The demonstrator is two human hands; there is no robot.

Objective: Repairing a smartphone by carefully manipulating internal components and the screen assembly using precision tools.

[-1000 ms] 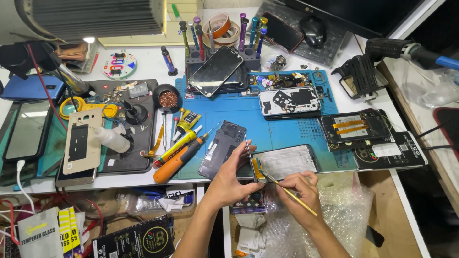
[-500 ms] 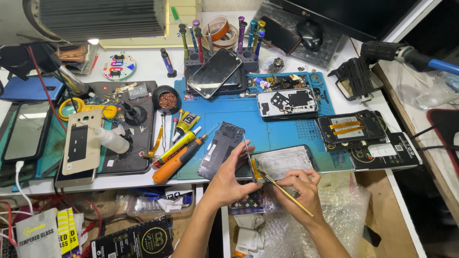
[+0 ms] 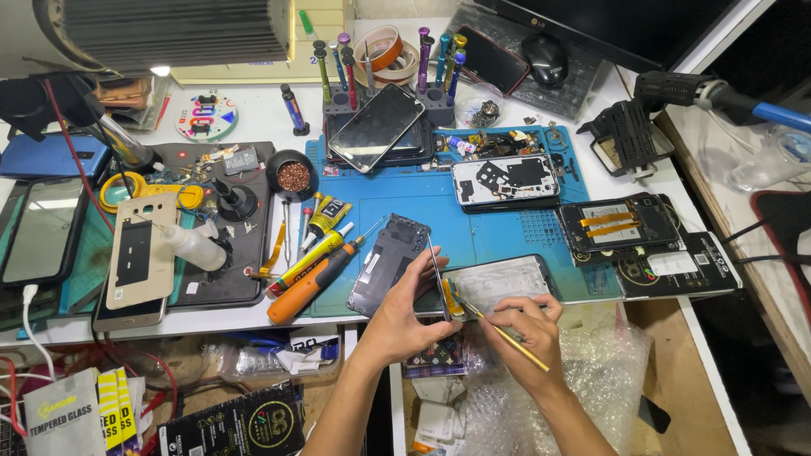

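Standing over the cluttered tabletop (image 3: 253, 110), I watched a person work at the near edge of the blue repair mat (image 3: 507, 236). The left hand (image 3: 405, 317) pinched a thin phone frame (image 3: 440, 279) upright on its edge, thumb on one side and fingers curled round the other, just right of a dark back cover (image 3: 387, 262) lying on the mat. The right hand (image 3: 528, 329) was pressed together around a slim yellow-handled tool (image 3: 507, 336), held like a pen, its tip at the lower edge of the frame, close to a clear screen panel (image 3: 498, 283).

To my eye the step wanted a steady brace: the left hand keeping the frame from rocking, the right wrist resting low, and the tip slid shallow along the seam rather than levered hard, since so thin a part would likely bend or crack. The orange screwdriver (image 3: 308, 287) lay idle to the left, apart from both hands.

Against the picture half a second before, little differed: both hands kept their grips and places, and the tool's angle looked about the same.
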